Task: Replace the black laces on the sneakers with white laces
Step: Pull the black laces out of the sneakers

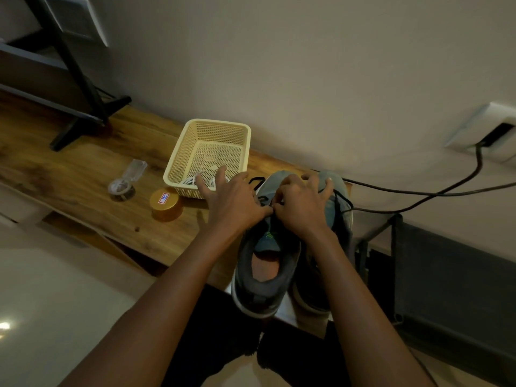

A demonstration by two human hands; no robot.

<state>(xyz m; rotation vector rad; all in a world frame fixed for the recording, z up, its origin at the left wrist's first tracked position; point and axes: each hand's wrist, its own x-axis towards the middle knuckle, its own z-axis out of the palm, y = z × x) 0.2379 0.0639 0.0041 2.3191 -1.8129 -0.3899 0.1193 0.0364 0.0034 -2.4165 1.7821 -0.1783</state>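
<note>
Only the head view shows this moment. Both sneakers stand side by side on the wooden shelf [83, 174], heels toward the person and toes toward the wall, so their long axes run straight away from the body. The left sneaker [265, 263] is the one being worked on; the right sneaker [339, 219] lies mostly under the right forearm.

The two hands meet over the left sneaker's upper eyelets. The right hand [301, 203] is curled, its fingertips bunched at the lacing and apparently pinching the black lace [343, 201], which loops out slack over the right sneaker. The left hand [234, 201] has three fingers splayed straight toward the basket [178, 160]. Its thumb side touches the right hand, and whether it pinches the lace there I cannot tell.

The white laces [192, 180] lie coiled in the basket's near corner, just beside the left hand's fingertips. So the left hand is clearly nearer for fetching them, while the black lace probably has to be drawn along the shoe's axis, eyelet by eyelet.
</note>
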